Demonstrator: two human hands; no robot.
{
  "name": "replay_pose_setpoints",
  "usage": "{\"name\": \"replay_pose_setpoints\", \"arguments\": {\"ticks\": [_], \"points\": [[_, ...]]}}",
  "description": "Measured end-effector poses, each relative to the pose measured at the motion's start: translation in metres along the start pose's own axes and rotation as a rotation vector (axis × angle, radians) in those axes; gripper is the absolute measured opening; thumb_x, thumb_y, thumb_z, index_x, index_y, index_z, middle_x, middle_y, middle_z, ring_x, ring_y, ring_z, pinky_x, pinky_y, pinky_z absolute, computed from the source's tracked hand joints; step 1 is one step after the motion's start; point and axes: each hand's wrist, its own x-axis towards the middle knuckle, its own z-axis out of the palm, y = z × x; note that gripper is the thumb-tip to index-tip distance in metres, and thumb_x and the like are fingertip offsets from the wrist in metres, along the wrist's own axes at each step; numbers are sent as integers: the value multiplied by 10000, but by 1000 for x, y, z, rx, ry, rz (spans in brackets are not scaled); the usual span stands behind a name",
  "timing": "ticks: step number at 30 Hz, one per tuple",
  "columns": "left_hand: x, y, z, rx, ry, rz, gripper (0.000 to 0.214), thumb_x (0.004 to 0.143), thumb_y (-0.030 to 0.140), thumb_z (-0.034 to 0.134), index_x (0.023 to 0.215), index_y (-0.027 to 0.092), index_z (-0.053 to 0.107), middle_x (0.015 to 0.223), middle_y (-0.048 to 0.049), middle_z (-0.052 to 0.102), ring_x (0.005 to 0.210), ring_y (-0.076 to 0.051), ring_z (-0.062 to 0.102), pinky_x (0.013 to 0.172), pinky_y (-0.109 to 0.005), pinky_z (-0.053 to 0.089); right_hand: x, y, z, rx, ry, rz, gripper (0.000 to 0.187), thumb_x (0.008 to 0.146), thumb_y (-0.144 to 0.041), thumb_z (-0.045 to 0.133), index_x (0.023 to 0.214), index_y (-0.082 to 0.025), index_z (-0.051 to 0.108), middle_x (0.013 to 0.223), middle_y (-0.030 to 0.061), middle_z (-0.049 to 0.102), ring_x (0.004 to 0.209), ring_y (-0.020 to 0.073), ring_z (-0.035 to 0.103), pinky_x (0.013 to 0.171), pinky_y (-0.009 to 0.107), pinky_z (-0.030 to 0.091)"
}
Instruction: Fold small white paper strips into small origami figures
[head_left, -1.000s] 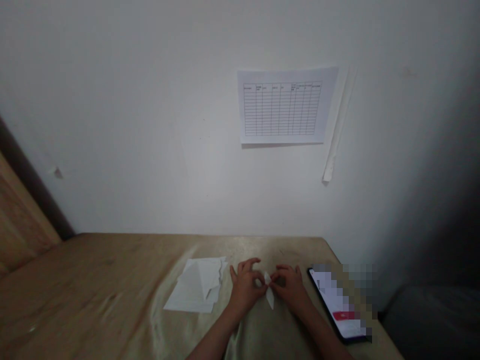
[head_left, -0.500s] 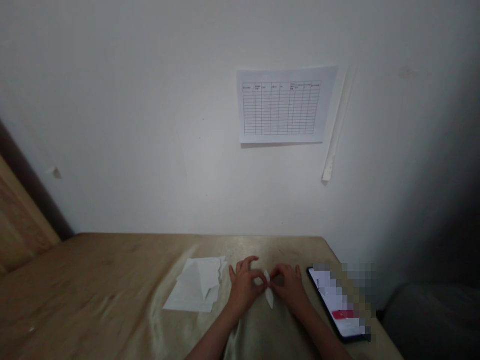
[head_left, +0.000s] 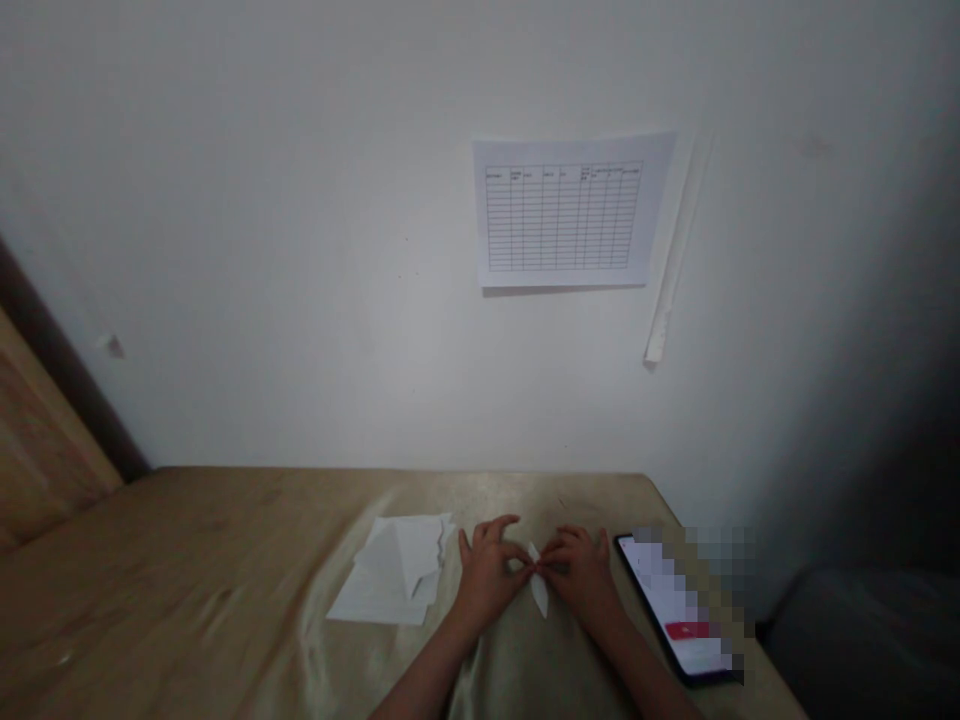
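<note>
A small, narrow piece of white folded paper (head_left: pixel 540 596) with pointed ends is pinched at its middle between both hands, just over the cloth-covered table. My left hand (head_left: pixel 489 568) grips it from the left with thumb and forefinger, the other fingers raised and spread. From the right, my right hand (head_left: pixel 583 570) pinches the same spot, its thumb and forefinger meeting the left fingertips. The fingertips hide the middle of the paper. To the left of my left hand lies a stack of white paper sheets (head_left: pixel 382 590), some with torn edges.
A phone (head_left: pixel 667 610) with a lit screen lies right of my right hand, partly blurred out. The brownish cloth-covered table (head_left: pixel 225 600) meets a white wall. On the wall hangs a printed table sheet (head_left: pixel 562 215). A wooden panel (head_left: pixel 45 450) stands at the left.
The fingertips of both hands have drawn slightly closer together on the paper. Otherwise the hands, sheets and phone stay where they were.
</note>
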Motion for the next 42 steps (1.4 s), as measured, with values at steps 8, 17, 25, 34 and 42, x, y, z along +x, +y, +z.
{"name": "replay_pose_setpoints", "arguments": {"ticks": [8, 17, 25, 34, 42], "points": [[-1, 4, -7, 17, -8, -39, 132, 769, 366, 789, 884, 429, 801, 1516, 76, 521, 1386, -342, 395, 1167, -722, 48, -3, -2, -3, -45, 5, 41, 116, 856, -409, 689, 885, -400, 801, 1118, 29, 714, 1235, 312, 517, 1168, 679, -6], [-2, 3, -7, 89, 8, -30, 176, 758, 397, 801, 916, 473, 799, 1552, 116, 479, 1385, -378, 394, 1149, -767, 19, -3, -4, -3, -97, -16, 78, 155, 839, -411, 712, 971, -409, 794, 1169, 51, 678, 1225, 312, 514, 1173, 672, 39], [0, 0, -6, 125, -20, -18, 251, 774, 419, 779, 1014, 494, 777, 1598, 115, 409, 1411, -403, 375, 1140, -788, 17, -5, -7, -2, -143, -12, 49, 219, 881, -386, 662, 1065, -453, 759, 1188, 50, 646, 1215, 308, 510, 1143, 685, 111], [2, -3, -5, 148, -39, -53, 358, 779, 471, 762, 1132, 515, 728, 1629, 80, 360, 1433, -428, 349, 1108, -824, 53, -6, -15, 3, -224, 11, 43, 428, 855, -258, 619, 1206, -493, 683, 1204, 70, 630, 1239, 343, 496, 1135, 694, 88], [1, -2, -1, 131, 14, -77, 499, 762, 401, 780, 1246, 414, 661, 1587, -16, 435, 1433, -359, 372, 1130, -787, 96, -5, -7, 6, -192, 9, 69, 479, 845, -269, 619, 1266, -498, 634, 1264, 62, 613, 1276, 336, 472, 1151, 653, 122]]}}
